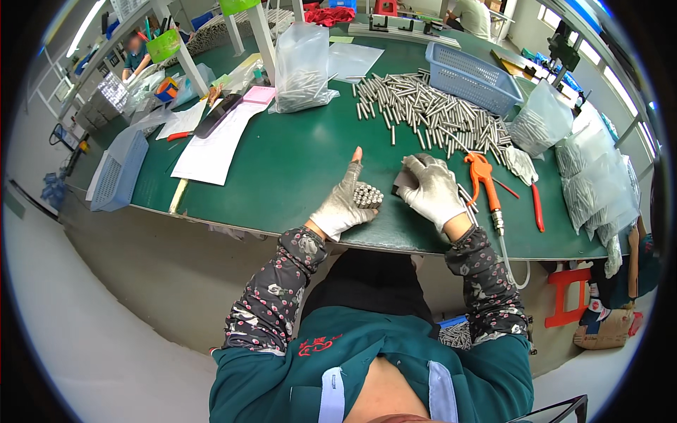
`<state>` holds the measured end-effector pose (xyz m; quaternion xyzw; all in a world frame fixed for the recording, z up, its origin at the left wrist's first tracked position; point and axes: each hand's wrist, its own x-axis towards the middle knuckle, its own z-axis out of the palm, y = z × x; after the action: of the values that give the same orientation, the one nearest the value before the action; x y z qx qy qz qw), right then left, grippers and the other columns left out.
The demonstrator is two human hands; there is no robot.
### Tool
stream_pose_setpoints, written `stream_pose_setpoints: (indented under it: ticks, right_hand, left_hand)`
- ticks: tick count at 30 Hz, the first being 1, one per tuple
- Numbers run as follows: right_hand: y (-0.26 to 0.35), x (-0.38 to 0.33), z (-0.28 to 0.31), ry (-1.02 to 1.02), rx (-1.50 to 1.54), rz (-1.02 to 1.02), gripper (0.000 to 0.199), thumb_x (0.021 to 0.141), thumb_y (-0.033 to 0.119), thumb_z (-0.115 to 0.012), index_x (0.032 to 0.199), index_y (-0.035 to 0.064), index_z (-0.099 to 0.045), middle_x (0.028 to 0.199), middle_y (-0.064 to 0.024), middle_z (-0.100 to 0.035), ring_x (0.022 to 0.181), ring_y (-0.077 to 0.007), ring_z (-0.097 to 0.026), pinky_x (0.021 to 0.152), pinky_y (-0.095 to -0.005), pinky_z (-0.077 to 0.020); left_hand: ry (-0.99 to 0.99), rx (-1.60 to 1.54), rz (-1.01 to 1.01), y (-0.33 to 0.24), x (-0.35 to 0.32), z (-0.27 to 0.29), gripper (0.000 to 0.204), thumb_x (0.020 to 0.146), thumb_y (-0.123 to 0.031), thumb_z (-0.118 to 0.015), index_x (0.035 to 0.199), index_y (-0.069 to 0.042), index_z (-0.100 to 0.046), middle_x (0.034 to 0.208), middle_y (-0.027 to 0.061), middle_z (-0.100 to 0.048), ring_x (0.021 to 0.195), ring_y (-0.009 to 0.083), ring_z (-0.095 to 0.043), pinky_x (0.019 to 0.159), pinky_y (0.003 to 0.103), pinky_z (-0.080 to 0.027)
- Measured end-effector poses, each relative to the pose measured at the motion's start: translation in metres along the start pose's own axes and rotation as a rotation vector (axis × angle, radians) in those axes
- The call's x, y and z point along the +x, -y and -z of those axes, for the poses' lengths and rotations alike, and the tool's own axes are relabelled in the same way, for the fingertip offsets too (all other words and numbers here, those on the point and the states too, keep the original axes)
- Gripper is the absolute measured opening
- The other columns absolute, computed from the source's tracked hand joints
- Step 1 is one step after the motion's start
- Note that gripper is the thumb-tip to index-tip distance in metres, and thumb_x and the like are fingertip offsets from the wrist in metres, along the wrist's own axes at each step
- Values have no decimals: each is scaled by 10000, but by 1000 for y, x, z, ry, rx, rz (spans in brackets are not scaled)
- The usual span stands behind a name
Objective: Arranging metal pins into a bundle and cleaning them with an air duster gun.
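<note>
Near the front edge of the green table (296,151), my left hand (340,204) is wrapped round a bundle of metal pins (367,196), their round ends facing up. The thumb points away from me. To its right, my right hand (430,189) pinches a dark, flat piece (405,180) whose kind I cannot make out; it is apart from the bundle. Both hands wear whitish, worn gloves with some fingertips bare. Loose metal pins (423,106) lie heaped beyond my right hand, and a few more stick out beside its wrist. An orange air blow gun (482,180) rests just right of that hand.
A blue basket (472,77) stands behind the heap. Plastic bags of pins (592,176) fill the right edge, and another bag (302,67) stands far centre. Red-handled pliers (538,208), papers (218,144) and a phone (218,115) lie about. Another person (136,56) sits far left.
</note>
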<state>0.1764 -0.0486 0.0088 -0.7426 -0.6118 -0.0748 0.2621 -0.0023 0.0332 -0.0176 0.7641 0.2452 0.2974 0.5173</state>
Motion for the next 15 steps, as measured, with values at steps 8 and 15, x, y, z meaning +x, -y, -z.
stream_pose_setpoints:
  ticks: [8,15]
  right_hand:
    - [-7,-1,10,126,-453,-78,584,674,452,-592,1062,15,-579,1137,-200,-525,1165,-323,-403,962,-467,-272]
    - [1,-6,11,-292,-144,210,342,638,247,-703,882,63,-549,927,-98,-554,914,-271,-525,805,-355,-381]
  left_hand:
    - [34,47,14,-13,0,-1,1128,577,93,-692,1425,-160,7,1142,43,-444,747,66,-515,751,191,-428]
    - [82,-235,94,4,3,-1,1128,559,44,-724,1425,-149,-27,1200,60,-415,816,92,-518,762,213,-442]
